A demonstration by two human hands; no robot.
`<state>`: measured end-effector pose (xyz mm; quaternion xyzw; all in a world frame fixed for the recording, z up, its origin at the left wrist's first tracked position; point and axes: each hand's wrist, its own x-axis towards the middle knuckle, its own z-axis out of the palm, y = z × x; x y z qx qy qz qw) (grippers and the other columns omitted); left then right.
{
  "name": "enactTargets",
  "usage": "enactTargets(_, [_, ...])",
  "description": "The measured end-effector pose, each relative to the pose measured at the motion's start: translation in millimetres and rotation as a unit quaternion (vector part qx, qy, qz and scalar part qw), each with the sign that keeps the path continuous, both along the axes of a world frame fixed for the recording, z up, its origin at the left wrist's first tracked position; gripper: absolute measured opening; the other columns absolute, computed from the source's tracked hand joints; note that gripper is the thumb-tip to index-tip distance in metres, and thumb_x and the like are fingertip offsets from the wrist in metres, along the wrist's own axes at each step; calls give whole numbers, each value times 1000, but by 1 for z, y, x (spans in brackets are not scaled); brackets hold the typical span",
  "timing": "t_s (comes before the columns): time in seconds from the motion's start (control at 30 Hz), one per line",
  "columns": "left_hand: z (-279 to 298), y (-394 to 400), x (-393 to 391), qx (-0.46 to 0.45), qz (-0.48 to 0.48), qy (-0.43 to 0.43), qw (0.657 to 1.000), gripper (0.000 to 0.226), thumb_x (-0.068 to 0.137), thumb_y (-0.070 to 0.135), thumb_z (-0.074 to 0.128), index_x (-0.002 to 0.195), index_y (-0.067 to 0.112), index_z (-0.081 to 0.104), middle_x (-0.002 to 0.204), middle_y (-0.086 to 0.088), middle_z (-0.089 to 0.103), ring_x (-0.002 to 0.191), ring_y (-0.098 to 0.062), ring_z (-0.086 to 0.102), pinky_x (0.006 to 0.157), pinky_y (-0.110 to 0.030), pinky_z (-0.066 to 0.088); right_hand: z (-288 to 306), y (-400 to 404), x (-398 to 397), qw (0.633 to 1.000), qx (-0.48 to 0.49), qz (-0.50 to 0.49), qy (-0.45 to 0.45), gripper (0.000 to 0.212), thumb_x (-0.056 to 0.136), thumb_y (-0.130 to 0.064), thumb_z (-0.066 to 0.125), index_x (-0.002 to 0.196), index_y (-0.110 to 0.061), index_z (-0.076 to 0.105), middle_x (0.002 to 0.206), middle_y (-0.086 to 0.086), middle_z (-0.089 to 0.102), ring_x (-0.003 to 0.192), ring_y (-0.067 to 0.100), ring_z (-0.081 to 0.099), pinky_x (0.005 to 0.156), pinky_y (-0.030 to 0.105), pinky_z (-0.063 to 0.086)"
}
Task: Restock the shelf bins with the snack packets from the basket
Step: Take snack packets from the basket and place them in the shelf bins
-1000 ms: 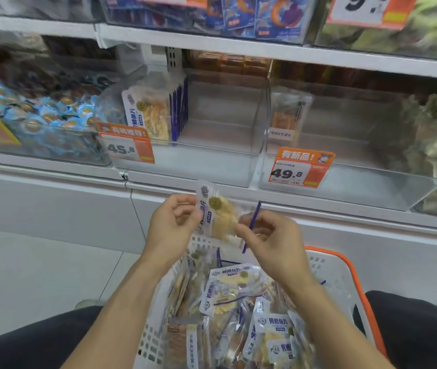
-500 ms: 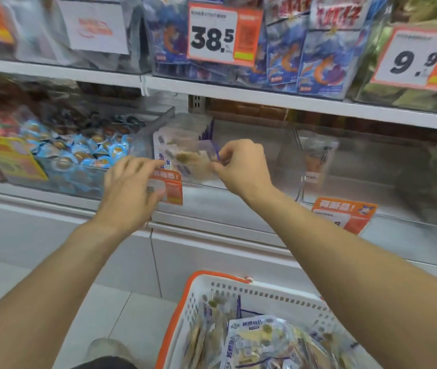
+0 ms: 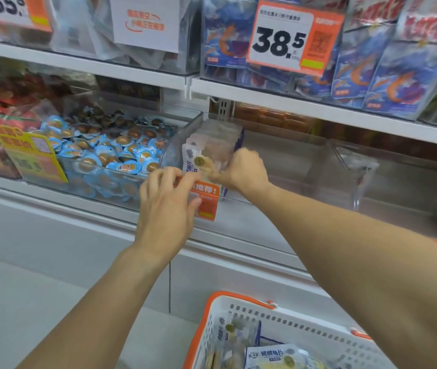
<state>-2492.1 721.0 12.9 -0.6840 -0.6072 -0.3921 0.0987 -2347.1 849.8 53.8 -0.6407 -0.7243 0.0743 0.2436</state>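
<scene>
A clear snack packet [image 3: 198, 162] with a white-and-blue label and yellow contents is pinched in my right hand [image 3: 244, 173] at the front left corner of the clear shelf bin [image 3: 289, 166]. It stands against a row of like packets [image 3: 216, 137] upright in that bin. My left hand [image 3: 169, 203] rests with fairly straight fingers on the bin's front edge, covering part of the orange price tag [image 3: 208, 201]. Below, the white basket [image 3: 278, 312] with an orange rim holds more packets [image 3: 273, 354].
Left of the bin stands a bin of blue egg-shaped snacks [image 3: 110, 153]. To the right sits another clear bin [image 3: 356, 171] with one packet. Blue shrimp packets and a 38.5 price tag [image 3: 289, 38] fill the upper shelf. White floor lies at the lower left.
Both hands rose from above the basket to the shelf bin. My right hand has brought the packet down against the row, and my left hand has settled on the bin's front tag.
</scene>
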Motion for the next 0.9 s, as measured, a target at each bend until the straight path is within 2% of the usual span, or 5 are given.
enactTargets(0.2, [2, 0, 2, -16, 4, -8, 1000, 38, 85, 22, 73, 121, 23, 60, 113, -2, 50, 113, -27, 40, 96, -47, 38, -5, -3, 3, 997, -22, -37, 62, 64, 62, -71, 81, 78, -11, 64, 76, 3, 68, 64, 18, 67, 52, 30, 56])
enactTargets(0.43, [5, -5, 4, -32, -6, -37, 999, 37, 86, 21, 72, 121, 25, 59, 116, 1, 47, 115, -24, 38, 98, -45, 38, -8, 1, 2, 993, -47, -32, 105, 59, 75, -66, 74, 93, -11, 64, 86, 3, 69, 78, 19, 68, 59, 28, 56])
enactTargets(0.7, [5, -4, 7, -43, 2, -40, 998, 41, 85, 25, 73, 123, 26, 56, 122, 2, 46, 121, -25, 36, 102, -45, 34, -11, 5, 0, 989, -66, -46, 124, 68, 65, -67, 82, 102, -13, 63, 92, 2, 68, 81, 20, 69, 51, 23, 49])
enactTargets(0.8, [9, -8, 8, -60, 13, -16, 998, 45, 85, 29, 73, 126, 26, 55, 125, -1, 47, 124, -28, 35, 106, -47, 31, -4, 1, 5, 989, -91, -46, 107, 63, 70, -60, 83, 106, -13, 60, 96, 3, 66, 79, 18, 68, 47, 21, 44])
enactTargets(0.9, [25, -16, 15, -30, 27, 55, 998, 48, 84, 31, 72, 129, 24, 56, 131, -5, 49, 130, -32, 32, 110, -50, 26, 17, -20, 23, 983, -138, -35, 112, 42, 77, -35, 85, 104, -11, 64, 94, 6, 70, 70, 18, 72, 55, 28, 61])
